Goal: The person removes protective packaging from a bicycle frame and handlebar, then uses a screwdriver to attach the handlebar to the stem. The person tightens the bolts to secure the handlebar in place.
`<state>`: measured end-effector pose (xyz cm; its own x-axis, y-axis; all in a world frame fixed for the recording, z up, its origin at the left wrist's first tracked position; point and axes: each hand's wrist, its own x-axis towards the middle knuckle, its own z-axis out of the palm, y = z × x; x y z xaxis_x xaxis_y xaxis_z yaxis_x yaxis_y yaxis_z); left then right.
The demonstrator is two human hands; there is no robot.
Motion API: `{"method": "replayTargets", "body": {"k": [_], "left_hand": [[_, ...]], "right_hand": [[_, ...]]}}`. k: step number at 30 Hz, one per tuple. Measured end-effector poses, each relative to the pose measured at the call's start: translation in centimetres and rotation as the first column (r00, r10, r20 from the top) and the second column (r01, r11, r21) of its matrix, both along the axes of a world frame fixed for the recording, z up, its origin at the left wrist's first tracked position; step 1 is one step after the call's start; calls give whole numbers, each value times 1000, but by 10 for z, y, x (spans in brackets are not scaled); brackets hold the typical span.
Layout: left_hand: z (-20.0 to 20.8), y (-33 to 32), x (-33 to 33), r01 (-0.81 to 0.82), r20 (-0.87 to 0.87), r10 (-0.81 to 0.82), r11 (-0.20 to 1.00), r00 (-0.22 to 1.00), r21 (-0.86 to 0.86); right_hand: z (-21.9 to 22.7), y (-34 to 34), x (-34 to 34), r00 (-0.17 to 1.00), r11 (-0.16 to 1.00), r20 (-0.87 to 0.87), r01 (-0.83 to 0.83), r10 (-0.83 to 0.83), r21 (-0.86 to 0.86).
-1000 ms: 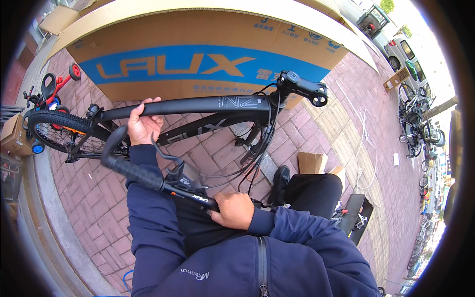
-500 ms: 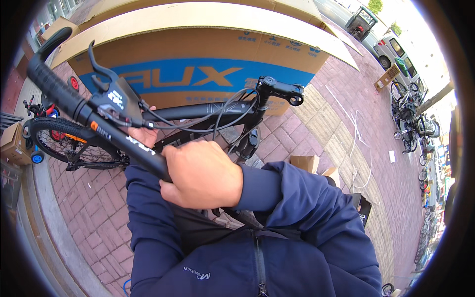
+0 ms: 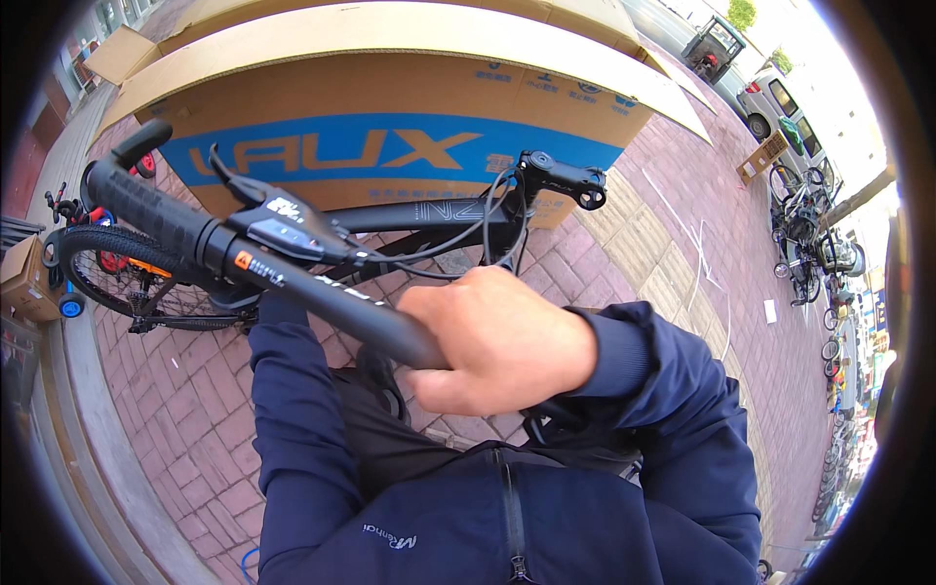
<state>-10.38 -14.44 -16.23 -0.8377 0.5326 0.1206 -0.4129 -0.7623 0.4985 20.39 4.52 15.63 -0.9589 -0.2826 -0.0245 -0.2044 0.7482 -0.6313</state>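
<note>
My right hand (image 3: 502, 341) is closed around the bare end of a black bicycle handlebar (image 3: 341, 314), holding it slantwise in front of me. The bar's other end carries a ribbed black grip (image 3: 161, 210) and a brake lever with shifter (image 3: 278, 219). Cables (image 3: 417, 255) run from the lever towards the stem (image 3: 565, 181), which sits on the bicycle with no bar in it. Behind the handlebar lies the black frame (image 3: 390, 216). My left sleeve (image 3: 297, 361) reaches up to the bar, and the hand beyond it is hidden.
A large open cardboard box (image 3: 390, 88) stands just behind the bicycle. Its rear wheel (image 3: 97, 278) is at the left, near a smaller carton (image 3: 27, 283) and a stone step. Brick paving spreads around, with a white strap (image 3: 702, 253) on it. Parked bicycles (image 3: 809, 234) line the right.
My right hand has moved to the right, carrying the handlebar with it. The grip end has dropped and the bar has turned slightly. My left hand, partly visible before, is now hidden behind the bar.
</note>
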Motion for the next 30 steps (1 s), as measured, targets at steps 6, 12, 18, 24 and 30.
{"method": "replayTargets", "body": {"k": [6,12,18,24,30], "left_hand": [[60,17,38,-113,-1,121,929,993,-353],[152,56,147,-587,-580,177,-12,795,-809],[171,159,173,-824,-979,-200,562,-46,-76],[161,218,157,-471,-878,-293,756,377,-455],[155,210,143,-325,-753,-200,811,627,-486]], "right_hand": [[22,17,34,989,977,107,117,-99,-176],[-21,7,50,999,990,-25,-29,26,-136],[-40,-5,53,997,996,3,-72,72,-61],[-55,-9,54,995,994,-24,-95,94,-56],[-47,-8,37,987,989,-116,-122,112,-88]]}}
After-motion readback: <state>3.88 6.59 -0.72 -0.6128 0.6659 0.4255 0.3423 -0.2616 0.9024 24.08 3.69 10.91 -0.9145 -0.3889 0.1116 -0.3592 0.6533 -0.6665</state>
